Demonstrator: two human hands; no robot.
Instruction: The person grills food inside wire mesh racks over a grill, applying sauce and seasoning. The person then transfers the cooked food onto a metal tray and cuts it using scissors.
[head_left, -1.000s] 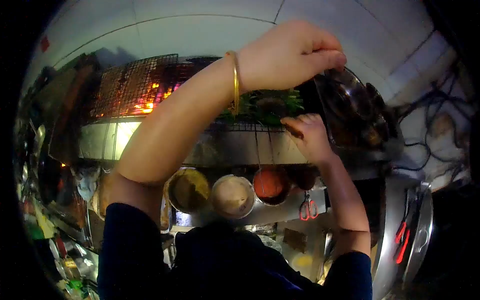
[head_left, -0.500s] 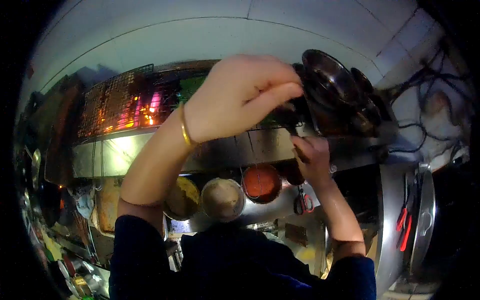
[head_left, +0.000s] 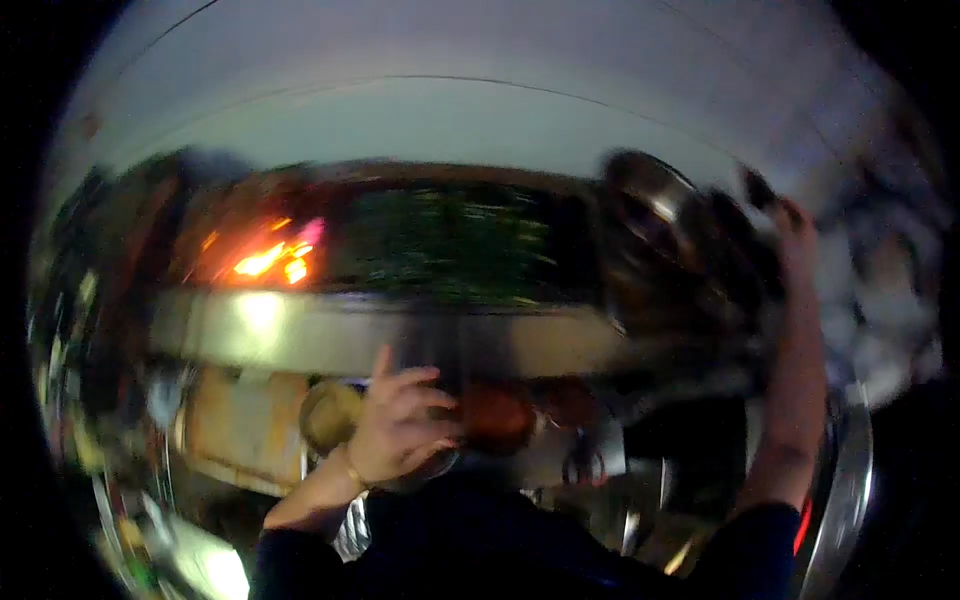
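My left hand (head_left: pixel 403 425) hangs over the round containers with its fingers spread, holding nothing that I can see. Under and beside it are a yellow-filled container (head_left: pixel 331 415) and a container of red contents (head_left: pixel 503 415). At the far right, my right hand (head_left: pixel 793 222) is raised next to the dark pans. Its fingers look closed on a small dark thing (head_left: pixel 757 188), too blurred to name. Green food (head_left: pixel 450 245), smeared by motion, lies on the grill between the fire and the pans.
Bright flames (head_left: pixel 275 258) burn at the grill's left. A metal ledge (head_left: pixel 400 325) runs along its front. A metal pan (head_left: pixel 655 200) leans at the back right. Scissors (head_left: pixel 584 466) lie right of the containers, and a brownish tray (head_left: pixel 245 425) is at the left.
My left hand has dropped from above the grill to the containers and opened. My right hand has swung up and right with a dark thing. The green food is now uncovered.
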